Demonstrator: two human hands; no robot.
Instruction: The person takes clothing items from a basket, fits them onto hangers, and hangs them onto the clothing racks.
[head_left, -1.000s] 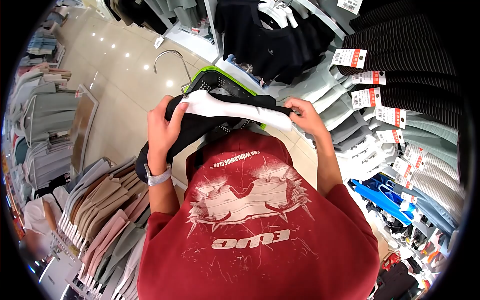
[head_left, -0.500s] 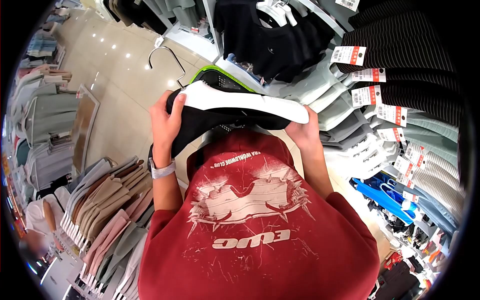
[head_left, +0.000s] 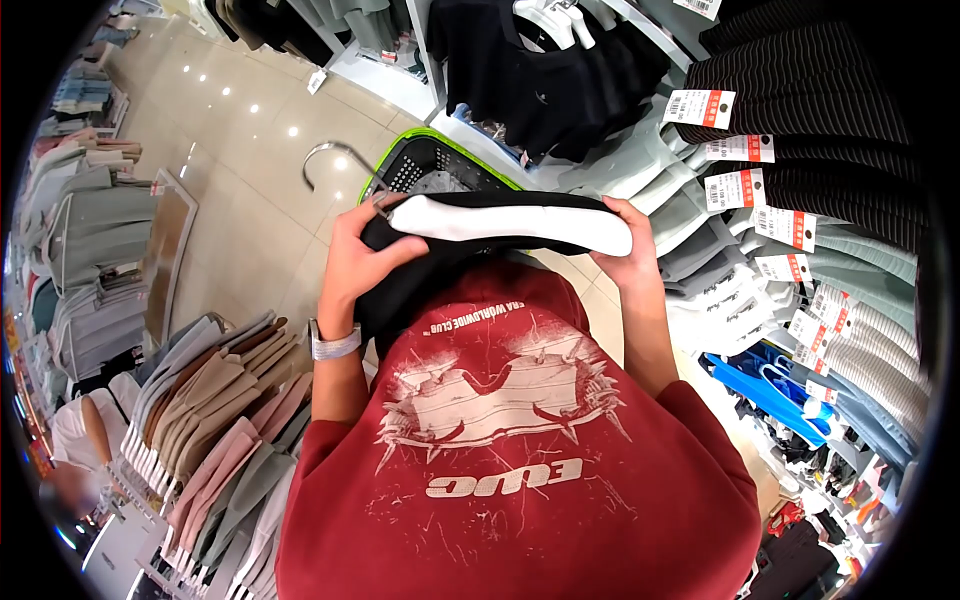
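A white clothes hanger (head_left: 515,222) with a metal hook (head_left: 335,148) lies across in front of my chest, and a black garment (head_left: 405,290) is around it and hangs below. My left hand (head_left: 362,258) is closed on the hanger and garment near the base of the hook, thumb across the black cloth. At the other end, my right hand (head_left: 630,252) grips the hanger's white tip, fingers partly behind it. Most of the garment is hidden behind the hanger and my red shirt.
Beyond the hanger, a black shopping basket with a green rim (head_left: 405,140) holds clear plastic. Racks of tagged striped clothes (head_left: 800,130) stand on the right, black tops (head_left: 550,90) ahead. Beige and pink clothes (head_left: 215,400) hang at left; another person (head_left: 90,430) is beside them.
The hanger and both hands have shifted slightly right, and the hook has tipped. My left thumb has come off the hanger onto the cloth. More of the basket shows.
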